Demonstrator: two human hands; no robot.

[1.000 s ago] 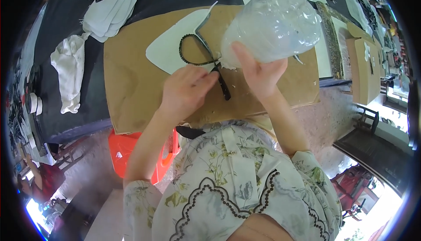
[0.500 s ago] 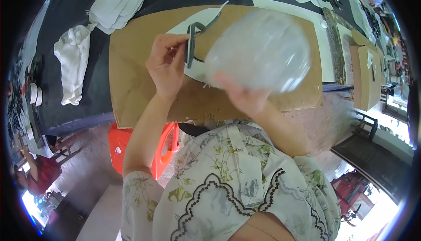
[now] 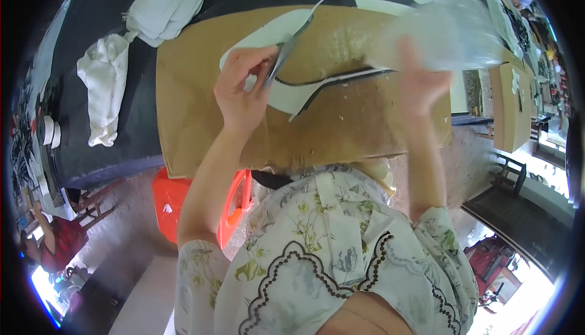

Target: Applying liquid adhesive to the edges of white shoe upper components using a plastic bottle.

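Observation:
My left hand (image 3: 244, 91) pinches a narrow dark grey strip (image 3: 284, 54) with a pale edge, held upright over the cardboard. Beneath it lies a flat white cut piece (image 3: 268, 33) with a curved outline and dark edging. One slim dark-edged arm (image 3: 347, 79) of that piece reaches right across the cardboard. On the right, my right hand (image 3: 420, 88) is blurred by motion, at the lower edge of a clear plastic bag (image 3: 451, 33) that travels with it. The bag partly hides its fingers, so their exact grip is hard to see.
A brown cardboard sheet (image 3: 207, 115) covers the table's near part. Stacked white pieces (image 3: 173, 6) and a crumpled white cloth (image 3: 103, 91) lie left. A cardboard box (image 3: 510, 106) stands right. Below the table is an orange-red plastic stool (image 3: 167, 204). Another person (image 3: 61, 240) sits far left.
My right hand and the plastic bag have swung right and away from me, uncovering the slim arm of the white piece. The strip in my left hand has tilted and shifted slightly right.

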